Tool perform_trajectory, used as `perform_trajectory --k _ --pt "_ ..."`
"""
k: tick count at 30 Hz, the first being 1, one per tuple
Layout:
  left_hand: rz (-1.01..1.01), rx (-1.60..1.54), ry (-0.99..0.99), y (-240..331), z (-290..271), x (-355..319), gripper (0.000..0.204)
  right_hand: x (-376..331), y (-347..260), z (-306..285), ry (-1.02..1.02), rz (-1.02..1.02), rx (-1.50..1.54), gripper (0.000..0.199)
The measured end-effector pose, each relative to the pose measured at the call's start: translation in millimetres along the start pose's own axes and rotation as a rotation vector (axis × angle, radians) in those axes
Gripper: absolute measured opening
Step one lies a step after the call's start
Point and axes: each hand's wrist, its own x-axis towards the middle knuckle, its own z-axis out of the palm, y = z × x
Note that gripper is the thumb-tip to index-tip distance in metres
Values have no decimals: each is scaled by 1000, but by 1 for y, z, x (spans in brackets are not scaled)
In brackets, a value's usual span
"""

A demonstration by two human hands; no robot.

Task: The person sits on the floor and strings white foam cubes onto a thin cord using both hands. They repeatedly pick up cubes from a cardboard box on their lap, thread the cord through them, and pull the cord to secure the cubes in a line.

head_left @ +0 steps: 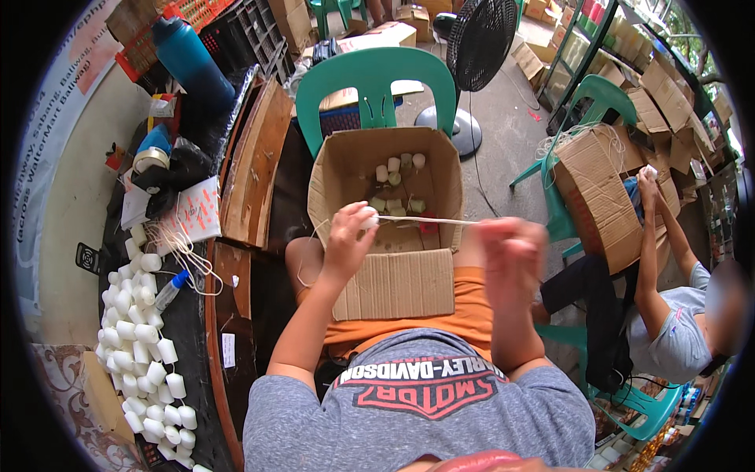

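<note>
Between the fingertips of my left hand (pixel 348 240) is a small white candle (pixel 368 219), held above the near side of the cardboard box (pixel 334 177). A pale string (pixel 425 221) runs taut from the candle across to my right hand (pixel 511 252). That hand is smeared by motion, but its fingers look closed where the string ends. Inside the open box on my lap lie several white and pale greenish candles (pixel 395 200). The box's near flap (pixel 393 285) hangs down over my orange shorts.
Left, a black-covered table holds a large pile of white candles (pixel 141 330), loose strings (pixel 185 252), a blue-capped bottle (pixel 171 291) and a teal flask (pixel 193 63). A green chair (pixel 377 67) stands behind the box, near a black fan (pixel 481 43). Another person (pixel 668 322) sits at right.
</note>
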Motion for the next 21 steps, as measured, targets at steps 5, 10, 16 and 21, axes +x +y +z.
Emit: perform_trajectory --k 5,10,16,21 --pt "-34 198 105 -28 -20 15 30 13 -46 -32 432 -927 -709 21" --pt "146 202 19 1 -3 8 26 5 20 -22 0 42 -1370 35" --pt "300 126 -109 38 10 4 38 -35 112 -8 -267 727 -862 28" --pt "169 96 -88 19 4 3 45 -35 88 -9 -158 467 -733 37"
